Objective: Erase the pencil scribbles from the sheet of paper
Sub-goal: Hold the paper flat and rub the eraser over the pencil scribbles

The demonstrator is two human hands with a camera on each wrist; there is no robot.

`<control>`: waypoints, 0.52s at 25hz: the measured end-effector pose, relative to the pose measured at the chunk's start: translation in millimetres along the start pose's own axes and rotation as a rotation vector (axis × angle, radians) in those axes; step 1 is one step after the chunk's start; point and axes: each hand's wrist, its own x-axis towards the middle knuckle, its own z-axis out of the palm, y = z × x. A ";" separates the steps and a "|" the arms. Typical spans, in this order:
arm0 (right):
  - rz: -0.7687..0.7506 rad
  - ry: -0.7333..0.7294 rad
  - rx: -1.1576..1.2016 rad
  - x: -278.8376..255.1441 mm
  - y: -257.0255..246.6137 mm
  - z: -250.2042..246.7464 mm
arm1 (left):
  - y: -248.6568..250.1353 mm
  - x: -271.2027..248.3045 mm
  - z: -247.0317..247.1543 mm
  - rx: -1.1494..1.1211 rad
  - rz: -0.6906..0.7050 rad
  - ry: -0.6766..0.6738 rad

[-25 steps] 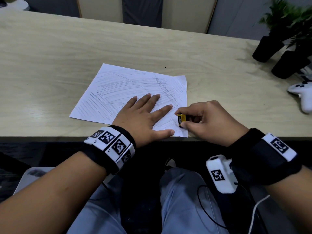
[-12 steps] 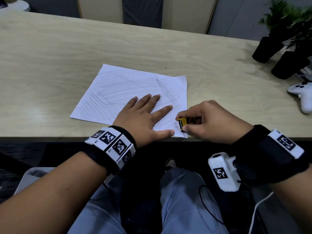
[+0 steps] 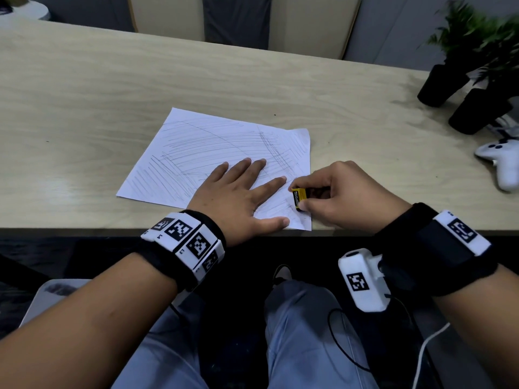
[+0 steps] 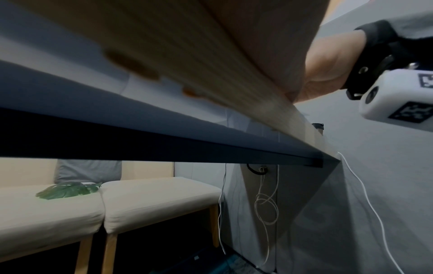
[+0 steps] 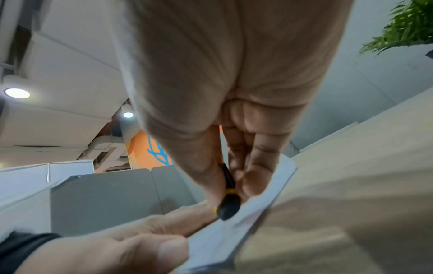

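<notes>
A white sheet of paper covered in pencil scribbles lies near the table's front edge. My left hand lies flat on its near right part, fingers spread, pressing it down. My right hand pinches a small black eraser in a yellow sleeve between thumb and fingers, its end on the paper's near right corner. In the right wrist view the eraser touches the sheet, with the left hand's thumb beside it. The left wrist view shows only the table edge and the right wrist.
Two dark plant pots stand at the table's far right. A white game controller lies near the right edge. The light wooden table stretches wide to the left and behind the paper. Chairs stand beyond.
My right hand with the eraser has shifted slightly toward me and back along the paper's near right corner, a small rubbing motion. The left hand has stayed flat on the sheet.
</notes>
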 end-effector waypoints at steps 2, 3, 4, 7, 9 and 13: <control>-0.057 0.056 0.001 5.2 -3.6 10.3 | -0.1 -0.2 0.7 0.001 -0.005 0.004; -0.072 0.061 -0.008 5.9 -4.3 13.5 | 0.2 -0.1 0.6 -0.002 -0.006 0.005; -0.068 0.055 -0.003 5.0 -3.7 14.0 | 0.3 0.0 0.7 -0.003 -0.005 0.005; -0.015 -0.033 0.008 1.4 -1.0 4.4 | 0.1 -0.2 0.1 -0.002 -0.001 -0.001; -0.022 -0.025 0.005 2.9 -0.9 4.6 | 0.0 -0.3 0.2 0.001 -0.002 0.000; -0.073 0.058 -0.035 8.8 -3.4 13.3 | -0.5 0.1 1.3 0.000 -0.008 0.010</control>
